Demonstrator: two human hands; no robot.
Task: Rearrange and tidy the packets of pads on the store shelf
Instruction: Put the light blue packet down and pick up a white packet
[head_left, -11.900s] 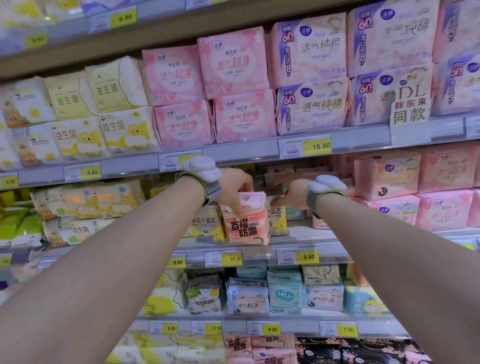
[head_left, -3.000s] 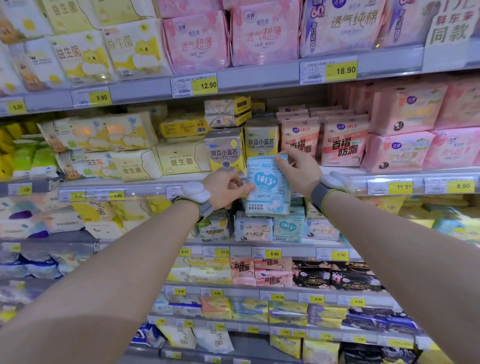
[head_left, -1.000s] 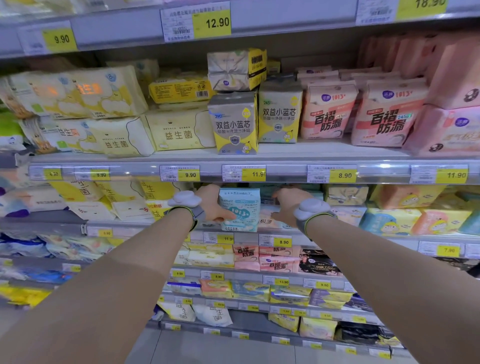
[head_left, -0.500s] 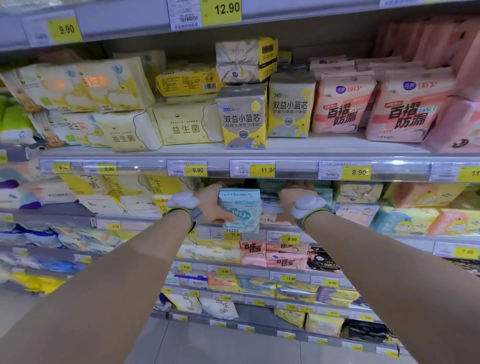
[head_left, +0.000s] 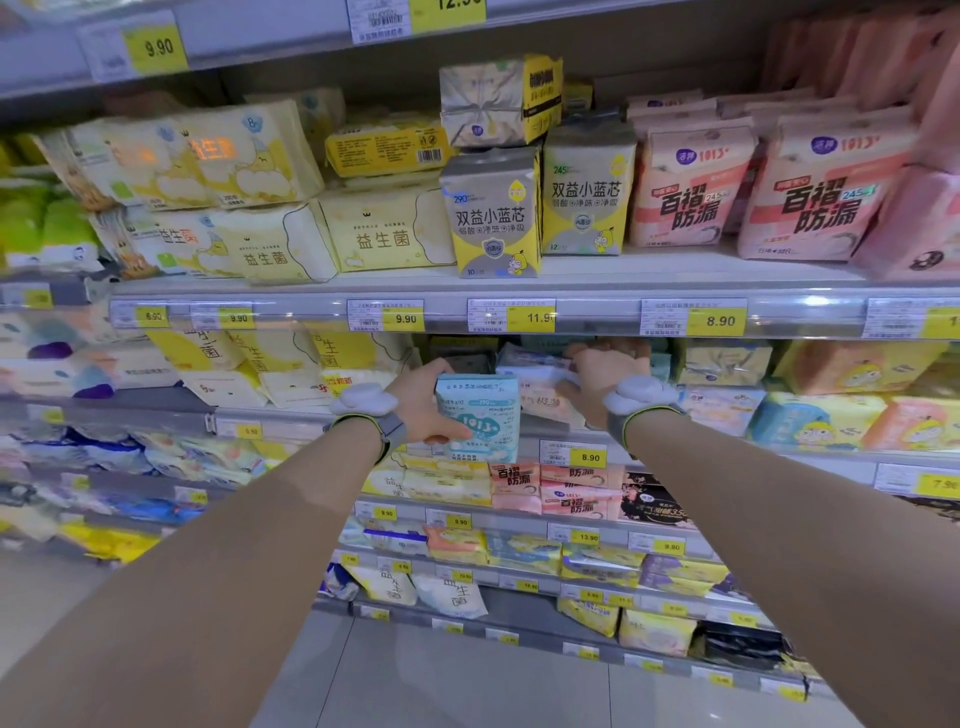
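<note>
My left hand (head_left: 423, 402) grips a light blue packet of pads (head_left: 480, 415) by its left side and holds it upright in front of the middle shelf. My right hand (head_left: 602, 371) reaches into that shelf under the price rail and presses on a pale packet (head_left: 540, 387) lying there; its fingertips are partly hidden among the packets. Both wrists wear grey bands with white pods.
The shelf above (head_left: 519, 291) carries yellow packets (head_left: 384, 231), grey-yellow upright packets (head_left: 493, 213) and pink packets (head_left: 691, 192). Blue, yellow and orange packets (head_left: 821, 421) fill the right of the middle shelf. Lower shelves (head_left: 519, 519) hold more packets. Grey floor lies below.
My right hand has let go of the blue packet and moved right and deeper into the middle shelf. My left hand still holds the packet. The view has moved closer.
</note>
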